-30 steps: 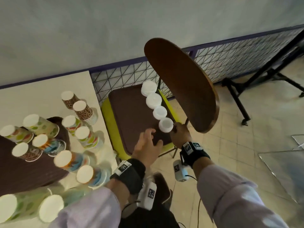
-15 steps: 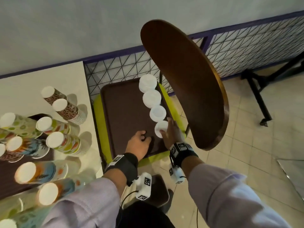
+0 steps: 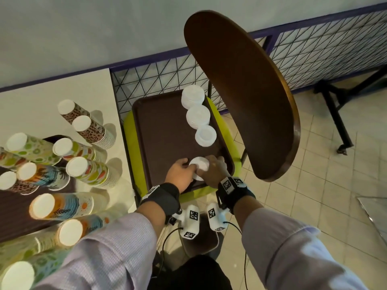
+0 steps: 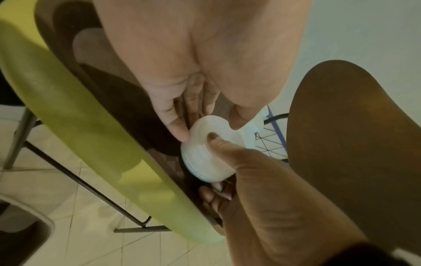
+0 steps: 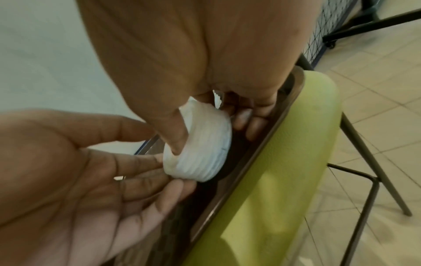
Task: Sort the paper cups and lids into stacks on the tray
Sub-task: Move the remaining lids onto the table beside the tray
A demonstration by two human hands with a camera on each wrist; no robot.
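Four stacks of white lids run down the right side of a brown tray (image 3: 159,130). The nearest lid stack (image 3: 200,165) (image 4: 208,156) (image 5: 200,153) is tipped on its side just above the tray's near right corner. My right hand (image 3: 210,165) (image 5: 205,126) grips it with the thumb on one flat face and curled fingers behind. My left hand (image 3: 188,169) (image 4: 205,126) holds the same stack from the left, fingers and thumb on its rim. Several stacks of patterned paper cups (image 3: 83,170), bottoms up, stand on the table at left.
The tray lies on a lime-green chair seat (image 3: 228,135), whose dark wooden backrest (image 3: 240,91) overhangs the right side. A second brown tray (image 3: 12,210) lies under some cups on the white table (image 3: 41,97). Wire-mesh fence behind, tiled floor to the right.
My left hand has moved right from the bare tray onto the nearest lid stack. Both hands now hold it, and it has tipped from flat onto its side.
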